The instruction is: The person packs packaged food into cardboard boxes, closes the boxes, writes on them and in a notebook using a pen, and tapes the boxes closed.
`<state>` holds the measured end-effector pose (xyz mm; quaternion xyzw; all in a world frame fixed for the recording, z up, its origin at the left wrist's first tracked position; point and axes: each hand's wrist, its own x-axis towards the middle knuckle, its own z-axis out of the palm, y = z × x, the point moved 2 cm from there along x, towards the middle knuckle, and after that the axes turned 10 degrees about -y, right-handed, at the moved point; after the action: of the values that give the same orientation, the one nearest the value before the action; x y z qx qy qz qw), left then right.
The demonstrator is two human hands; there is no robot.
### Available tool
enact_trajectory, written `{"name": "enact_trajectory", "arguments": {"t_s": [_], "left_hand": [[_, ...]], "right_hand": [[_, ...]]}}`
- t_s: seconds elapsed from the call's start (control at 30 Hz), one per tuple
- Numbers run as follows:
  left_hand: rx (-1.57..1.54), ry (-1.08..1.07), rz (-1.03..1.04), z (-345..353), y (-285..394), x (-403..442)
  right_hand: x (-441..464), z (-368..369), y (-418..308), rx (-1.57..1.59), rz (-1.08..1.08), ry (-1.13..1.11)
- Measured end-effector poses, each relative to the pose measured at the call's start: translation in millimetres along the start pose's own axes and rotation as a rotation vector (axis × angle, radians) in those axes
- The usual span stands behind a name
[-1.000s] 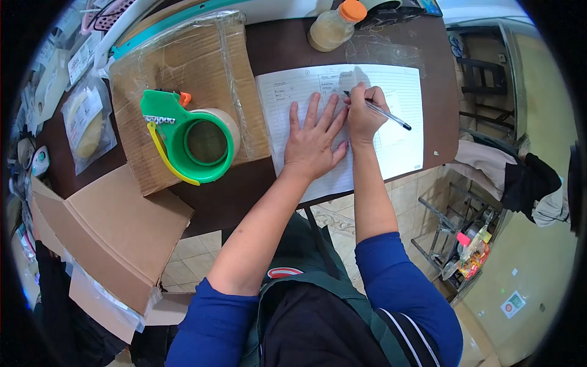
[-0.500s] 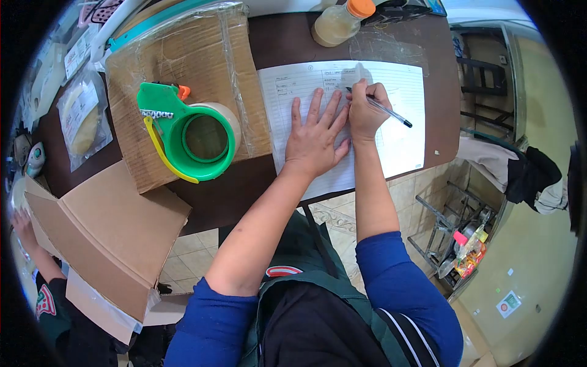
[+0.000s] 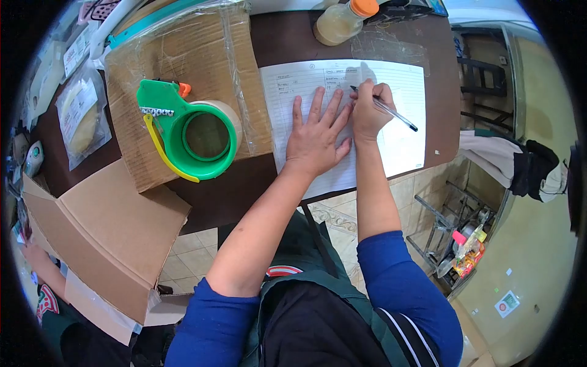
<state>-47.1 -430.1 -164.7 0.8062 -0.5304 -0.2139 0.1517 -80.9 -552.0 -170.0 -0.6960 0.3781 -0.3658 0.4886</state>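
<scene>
A lined notebook [image 3: 403, 147] with handwriting on it lies on the dark brown table. My left hand [image 3: 316, 136] is spread flat on its left page, fingers apart and holding nothing. Beside it, my right hand [image 3: 370, 114] is closed round a clear pen [image 3: 397, 116], whose dark tip points at the writing near the top of the page. The two hands are close together. Left of the notebook, a green tape dispenser [image 3: 177, 137] with a yellow strip rests on a cardboard box [image 3: 202, 61].
Behind the notebook stands a bottle [image 3: 335, 25] with an orange cap. An open carton [image 3: 122, 226] is at the lower left, with another person's arm [image 3: 47, 268] beyond it. A plastic-wrapped packet [image 3: 82, 122] lies at the left; a metal rack [image 3: 440, 226] stands at the right.
My right hand and the pen have shifted slightly right across the page. The other person's arm has come into view at the left edge. My left hand stays spread on the paper.
</scene>
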Motion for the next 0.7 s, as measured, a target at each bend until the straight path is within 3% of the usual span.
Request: {"name": "enact_trajectory", "arguments": {"t_s": [0.07, 0.2, 0.7], "left_hand": [[0.002, -0.003, 0.000, -0.4, 0.5, -0.8], [0.012, 0.000, -0.002, -0.3, 0.5, -0.3], [0.025, 0.025, -0.012, 0.9, 1.8, -0.1]], "right_hand": [[1.5, -2.2, -1.7, 0.153, 0.059, 0.008], [9.4, -3.6, -8.1, 0.166, 0.077, -0.010], [14.4, 2.4, 5.1, -0.011, -0.011, -0.026]]}}
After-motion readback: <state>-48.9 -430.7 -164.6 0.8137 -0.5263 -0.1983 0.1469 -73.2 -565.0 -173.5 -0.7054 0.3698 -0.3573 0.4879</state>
